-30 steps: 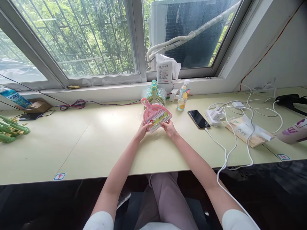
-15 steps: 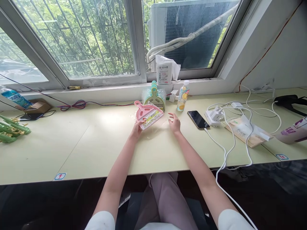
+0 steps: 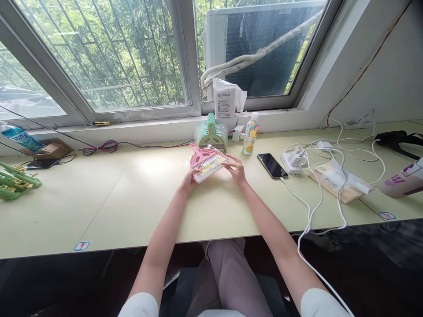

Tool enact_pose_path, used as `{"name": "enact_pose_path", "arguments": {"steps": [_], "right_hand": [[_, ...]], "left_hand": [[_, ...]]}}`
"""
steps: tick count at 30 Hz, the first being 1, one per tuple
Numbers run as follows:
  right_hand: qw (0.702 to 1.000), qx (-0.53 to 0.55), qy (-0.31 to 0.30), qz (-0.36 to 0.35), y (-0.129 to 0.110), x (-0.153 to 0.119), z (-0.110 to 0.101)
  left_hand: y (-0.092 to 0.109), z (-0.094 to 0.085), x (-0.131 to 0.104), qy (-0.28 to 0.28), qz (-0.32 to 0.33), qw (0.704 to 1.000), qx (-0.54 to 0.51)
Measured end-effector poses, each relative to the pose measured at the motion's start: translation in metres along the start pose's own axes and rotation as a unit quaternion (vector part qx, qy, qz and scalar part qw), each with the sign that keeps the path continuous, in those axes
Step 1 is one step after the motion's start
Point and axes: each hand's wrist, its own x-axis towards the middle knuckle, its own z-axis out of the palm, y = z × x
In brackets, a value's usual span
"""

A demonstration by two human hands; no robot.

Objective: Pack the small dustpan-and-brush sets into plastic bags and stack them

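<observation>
Here's the left hand [image 3: 189, 181], closed on the near left corner of a pink dustpan set [image 3: 207, 162], the whole thing in crinkly clear wrap. Over on the other side, the right hand [image 3: 236, 170] has its fingers stretched to the set's right edge; whether they pinch it or merely touch, I can't tell from here. The set sits between the two hands, tilted, its handle pointing off toward the window, pale bristles and a printed label on the near side.

Right behind it, close to the wall, there's a row of green dustpans [image 3: 211, 132], also bagged in clear plastic. Just to their right stands a drink bottle [image 3: 251, 133], upright, white cap, fruit on its label. Nearer the person's right arm lies a phone [image 3: 272, 166], screen dark, a white cable [image 3: 304, 202] at its near end, and beside it a white power adapter [image 3: 293, 163]. Further right, a tissue packet [image 3: 340, 181] with cable looping over it.

Up on the sill, a white tissue pack [image 3: 225, 103] leans by the glass. Way out left: a bundled dark-red cable [image 3: 109, 146], a cardboard box [image 3: 54, 149], and green stalks [image 3: 15, 181] at the edge of view.
</observation>
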Motion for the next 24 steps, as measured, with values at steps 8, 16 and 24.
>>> {"name": "enact_pose_path", "arguments": {"steps": [8, 16, 24], "right_hand": [[0.999, 0.028, 0.017, 0.023, 0.0017, 0.0003, -0.0006], [0.984, -0.155, 0.033, -0.080, -0.0023, -0.0048, 0.0008], [0.950, -0.292, -0.004, -0.109, 0.0033, -0.0068, -0.0008]], "left_hand": [[-0.0039, -0.0068, -0.0015, -0.074, -0.063, 0.995, 0.032], [-0.0010, -0.0041, -0.0055, -0.041, -0.050, 0.998, 0.009], [0.0020, -0.0068, -0.0036, -0.030, -0.059, 0.998, -0.012]]}}
